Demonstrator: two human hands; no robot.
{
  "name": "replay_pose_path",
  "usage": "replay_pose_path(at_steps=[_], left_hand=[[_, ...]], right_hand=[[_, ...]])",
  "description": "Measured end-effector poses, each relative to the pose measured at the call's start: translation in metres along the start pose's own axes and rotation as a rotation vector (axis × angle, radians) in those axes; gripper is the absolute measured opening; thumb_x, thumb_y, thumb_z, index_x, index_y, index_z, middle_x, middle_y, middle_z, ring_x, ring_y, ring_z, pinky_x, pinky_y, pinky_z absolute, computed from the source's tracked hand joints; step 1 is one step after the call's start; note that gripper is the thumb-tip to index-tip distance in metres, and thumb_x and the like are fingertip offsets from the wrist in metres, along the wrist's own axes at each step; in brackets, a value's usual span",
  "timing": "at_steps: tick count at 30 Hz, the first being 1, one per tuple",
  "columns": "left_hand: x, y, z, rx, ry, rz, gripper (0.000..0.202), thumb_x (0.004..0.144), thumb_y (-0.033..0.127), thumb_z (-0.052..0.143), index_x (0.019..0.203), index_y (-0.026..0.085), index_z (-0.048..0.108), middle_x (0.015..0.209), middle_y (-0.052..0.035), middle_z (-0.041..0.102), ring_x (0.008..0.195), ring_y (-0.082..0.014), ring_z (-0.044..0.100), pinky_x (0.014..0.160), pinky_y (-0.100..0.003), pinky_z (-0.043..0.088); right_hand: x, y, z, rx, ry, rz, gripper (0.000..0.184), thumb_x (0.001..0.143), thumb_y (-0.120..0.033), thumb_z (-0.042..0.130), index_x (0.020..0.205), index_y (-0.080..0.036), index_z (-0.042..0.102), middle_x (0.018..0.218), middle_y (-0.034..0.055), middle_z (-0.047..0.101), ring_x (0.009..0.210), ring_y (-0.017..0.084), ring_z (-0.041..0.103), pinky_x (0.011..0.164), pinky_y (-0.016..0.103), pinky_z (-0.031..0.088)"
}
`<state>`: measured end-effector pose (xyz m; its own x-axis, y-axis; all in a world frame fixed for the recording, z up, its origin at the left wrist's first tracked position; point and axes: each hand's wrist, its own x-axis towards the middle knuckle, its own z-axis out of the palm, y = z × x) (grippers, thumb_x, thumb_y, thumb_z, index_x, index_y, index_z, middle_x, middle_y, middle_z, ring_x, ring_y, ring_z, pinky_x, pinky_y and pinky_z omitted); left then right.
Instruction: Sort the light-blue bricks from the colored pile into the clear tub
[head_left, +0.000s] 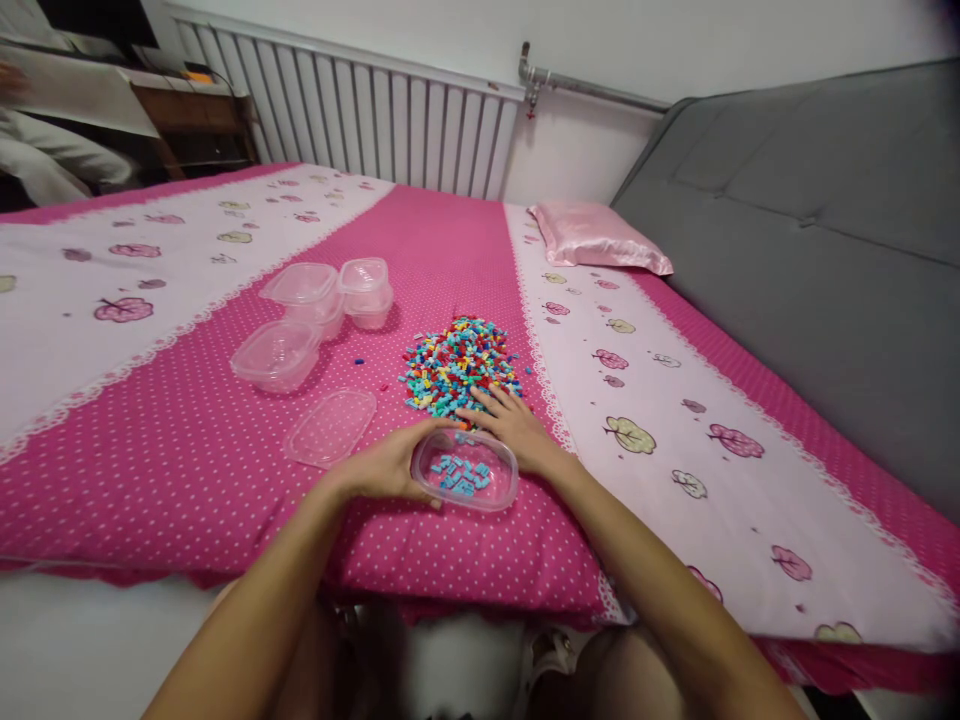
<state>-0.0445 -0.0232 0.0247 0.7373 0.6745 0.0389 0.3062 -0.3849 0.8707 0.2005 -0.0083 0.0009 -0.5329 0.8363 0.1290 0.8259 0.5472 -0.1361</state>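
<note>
Curving, the left hand (394, 463) grips a rounded plastic tub (504, 480).

the container (504, 484) is clear, its pieces (463, 477) light blue, the pile (461, 362) multicoloured, the bedspread (465, 555) white-dotted pink.

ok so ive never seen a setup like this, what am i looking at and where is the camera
There's no machine here: one person works bare-handed, and this single picture comes from a camera worn on their head, looking forward and down. The left hand holds a clear, rounded plastic tub with small light-blue plastic pieces inside. The right hand is at the near edge of a multicoloured heap of small plastic pieces. Off to the left lie a clear, flat plastic lid and several clear plastic containers. Everything sits on a pink-and-white patterned bedspread.
</note>
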Motion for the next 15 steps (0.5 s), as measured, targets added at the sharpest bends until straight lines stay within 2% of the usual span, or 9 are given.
replay_pose_path(at_steps=[6,10,15], left_hand=[[-0.001,0.001,0.000,-0.014,-0.012,-0.003,0.090,0.057,0.033,0.083,0.134,0.020,0.039,0.130,-0.0116,0.054,0.118,-0.0288,0.054,0.103,-0.045,0.042],[-0.001,-0.001,-0.001,0.001,-0.009,0.005,0.089,0.057,0.033,0.083,0.134,0.020,0.039,0.131,-0.0121,0.053,0.119,-0.0296,0.052,0.104,-0.045,0.041],[-0.001,0.000,-0.001,0.006,-0.005,-0.010,0.089,0.057,0.033,0.083,0.133,0.019,0.040,0.131,-0.0119,0.053,0.119,-0.0297,0.052,0.104,-0.045,0.041]], right_hand=[[-0.003,0.016,-0.012,-0.086,0.011,0.161,0.041,0.094,-0.038,0.043,0.134,-0.032,0.051,0.151,0.0049,0.034,0.139,0.032,0.028,0.109,0.056,0.025],[-0.005,0.025,-0.021,-0.117,0.017,0.267,0.036,0.093,-0.030,0.046,0.126,-0.030,0.059,0.148,0.0048,0.041,0.136,0.032,0.033,0.108,0.057,0.024],[-0.006,0.032,-0.029,-0.124,0.047,0.393,0.033,0.085,-0.019,0.055,0.116,-0.025,0.066,0.137,0.0075,0.053,0.128,0.029,0.044,0.108,0.052,0.027]])
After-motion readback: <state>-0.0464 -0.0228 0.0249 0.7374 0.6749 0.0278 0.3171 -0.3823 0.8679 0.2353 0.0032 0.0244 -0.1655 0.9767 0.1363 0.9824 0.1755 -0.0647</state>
